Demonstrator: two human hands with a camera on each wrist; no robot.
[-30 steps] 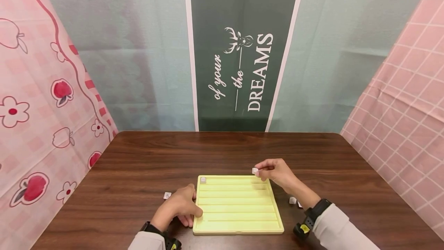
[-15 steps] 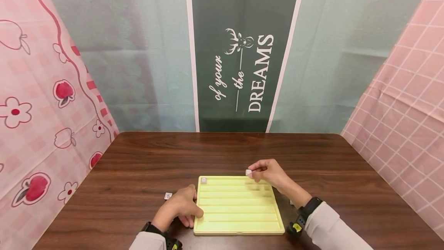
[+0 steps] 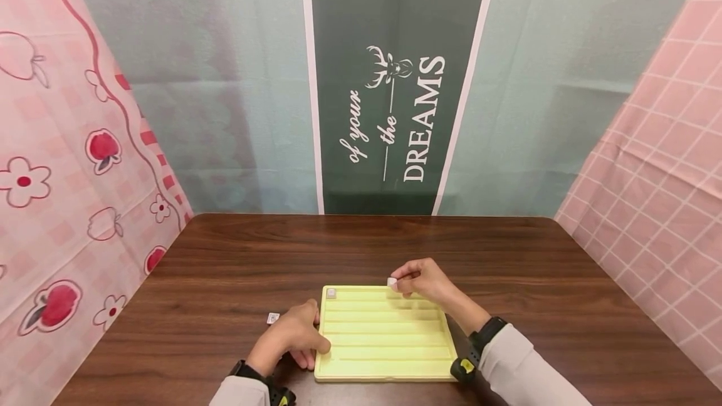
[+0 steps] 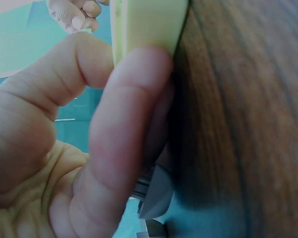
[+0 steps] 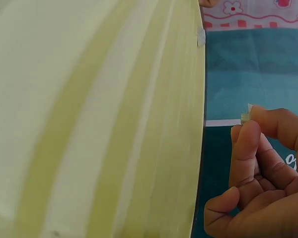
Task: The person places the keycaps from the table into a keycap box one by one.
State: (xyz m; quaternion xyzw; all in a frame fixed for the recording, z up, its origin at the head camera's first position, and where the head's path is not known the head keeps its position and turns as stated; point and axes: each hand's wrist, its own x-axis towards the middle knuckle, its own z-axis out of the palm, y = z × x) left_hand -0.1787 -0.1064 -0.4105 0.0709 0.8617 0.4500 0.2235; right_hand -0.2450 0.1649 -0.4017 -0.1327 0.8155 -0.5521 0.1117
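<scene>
A yellow ridged tray lies on the table, with a small white keycap in its far left corner. My left hand grips the tray's left edge. In the left wrist view, thumb and fingers pinch the tray's side. Between thumb and fingertips, my right hand holds another white keycap, just above the tray's far edge. From the right wrist, this held keycap shows partly, the rest hidden by the fingertips.
Left of the left hand, a keycap lies on the brown wooden table, its underside apparently up. Printed cloths hang behind the table and at both sides. The right forearm reaches over the table's right part.
My right hand has moved left along the tray's far edge, carrying the keycap. Its forearm now hides the keycaps seen earlier right of the tray. The left hand has stayed put.
</scene>
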